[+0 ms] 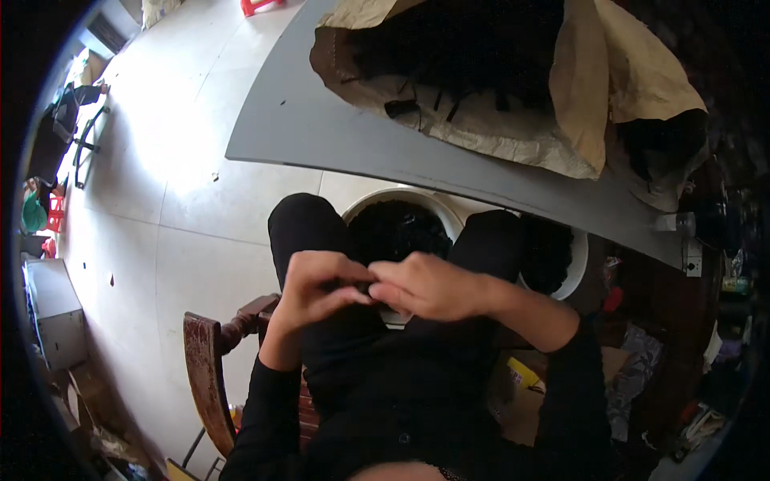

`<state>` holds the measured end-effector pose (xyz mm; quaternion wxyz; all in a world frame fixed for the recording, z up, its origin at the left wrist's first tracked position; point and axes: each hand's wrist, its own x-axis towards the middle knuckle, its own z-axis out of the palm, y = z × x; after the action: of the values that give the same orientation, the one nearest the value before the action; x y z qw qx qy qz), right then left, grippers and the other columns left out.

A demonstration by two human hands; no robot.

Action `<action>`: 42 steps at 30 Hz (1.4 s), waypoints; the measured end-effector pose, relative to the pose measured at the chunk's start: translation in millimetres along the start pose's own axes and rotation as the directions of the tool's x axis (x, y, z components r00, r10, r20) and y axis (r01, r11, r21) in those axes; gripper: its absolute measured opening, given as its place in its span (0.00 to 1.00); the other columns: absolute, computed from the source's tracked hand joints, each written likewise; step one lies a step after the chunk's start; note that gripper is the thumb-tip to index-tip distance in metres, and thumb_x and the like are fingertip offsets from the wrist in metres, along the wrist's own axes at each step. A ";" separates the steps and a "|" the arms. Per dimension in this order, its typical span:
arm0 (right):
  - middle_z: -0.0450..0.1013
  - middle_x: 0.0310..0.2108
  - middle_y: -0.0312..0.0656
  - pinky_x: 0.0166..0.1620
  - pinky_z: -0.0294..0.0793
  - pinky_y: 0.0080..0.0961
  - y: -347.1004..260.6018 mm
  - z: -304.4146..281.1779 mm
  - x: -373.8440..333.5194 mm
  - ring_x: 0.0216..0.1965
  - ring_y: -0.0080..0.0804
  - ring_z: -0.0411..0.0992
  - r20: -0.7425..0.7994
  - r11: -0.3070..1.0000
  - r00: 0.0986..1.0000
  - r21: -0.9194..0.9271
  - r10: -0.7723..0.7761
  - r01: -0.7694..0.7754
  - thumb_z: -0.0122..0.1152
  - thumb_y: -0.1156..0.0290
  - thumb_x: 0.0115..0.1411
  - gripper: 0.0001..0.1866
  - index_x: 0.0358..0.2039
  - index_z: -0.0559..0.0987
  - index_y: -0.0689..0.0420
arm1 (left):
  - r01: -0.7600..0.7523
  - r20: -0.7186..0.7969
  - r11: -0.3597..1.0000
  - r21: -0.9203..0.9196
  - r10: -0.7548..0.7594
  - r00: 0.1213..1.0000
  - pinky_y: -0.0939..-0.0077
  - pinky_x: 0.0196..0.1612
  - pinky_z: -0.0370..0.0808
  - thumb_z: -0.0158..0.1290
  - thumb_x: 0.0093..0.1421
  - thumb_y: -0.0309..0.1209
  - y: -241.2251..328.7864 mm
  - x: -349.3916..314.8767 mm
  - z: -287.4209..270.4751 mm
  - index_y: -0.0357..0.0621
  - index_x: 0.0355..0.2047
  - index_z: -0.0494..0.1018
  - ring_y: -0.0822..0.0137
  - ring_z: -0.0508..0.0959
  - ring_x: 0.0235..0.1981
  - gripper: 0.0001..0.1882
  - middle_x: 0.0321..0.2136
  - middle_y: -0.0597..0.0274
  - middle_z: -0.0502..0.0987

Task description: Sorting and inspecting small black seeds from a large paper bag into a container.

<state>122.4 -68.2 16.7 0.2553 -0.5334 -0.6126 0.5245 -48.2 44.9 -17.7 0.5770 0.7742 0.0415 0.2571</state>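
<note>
My left hand [319, 287] and my right hand [433, 286] meet above my lap, fingertips pinched together. Something small and dark seems to sit between them, mostly hidden by the fingers; its kind cannot be made out. Just beyond the hands, between my knees, stands a round white bucket [449, 210] filled with small black pieces [401, 230]. Another white bucket [579, 260] with similar black contents is to the right of my right knee. On the grey table ahead lies an open brown paper sack [581, 88], with black strips and pieces inside its mouth.
The grey tabletop [281, 124] has its near edge just past my knees. A wooden chair arm [207, 377] rises at my left. Cardboard [517, 405] and bags lie low on the right. A white box [58, 309] stands by the far left wall.
</note>
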 end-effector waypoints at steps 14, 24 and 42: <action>0.71 0.35 0.42 0.37 0.69 0.27 45.1 -59.4 52.1 0.35 0.36 0.70 -0.615 0.821 0.686 -0.569 -0.388 -0.045 0.52 0.76 0.50 0.15 0.41 0.70 0.58 | 0.108 -0.225 0.681 -0.724 -0.381 0.897 0.83 0.27 0.61 0.45 0.58 0.39 -28.4 -4.0 17.7 0.42 0.32 0.66 0.70 0.65 0.25 0.13 0.27 0.63 0.64; 0.69 0.36 0.37 0.43 0.62 0.15 11.3 -17.6 -18.8 0.38 0.19 0.65 -0.327 0.739 0.920 0.562 -0.214 0.372 0.62 0.65 0.51 0.27 0.46 0.60 0.60 | 0.031 -0.171 0.987 -0.156 -0.058 0.984 0.79 0.35 0.68 0.57 0.46 0.23 2.7 25.0 28.0 0.35 0.31 0.74 0.68 0.74 0.30 0.11 0.27 0.60 0.74; 0.70 0.33 0.36 0.37 0.66 0.14 18.8 27.9 -24.3 0.34 0.19 0.68 -0.531 0.405 0.842 0.793 0.094 0.455 0.54 0.77 0.54 0.05 0.33 0.70 0.59 | -0.066 -0.148 0.926 0.373 0.129 0.981 0.79 0.28 0.72 0.57 0.41 0.18 28.9 26.3 49.7 0.36 0.36 0.74 0.62 0.75 0.25 0.17 0.27 0.57 0.73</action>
<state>112.6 -103.2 -3.3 0.7051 -0.3550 -0.2033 0.5792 -10.0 1.5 7.9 0.4034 0.8444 0.0990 0.3382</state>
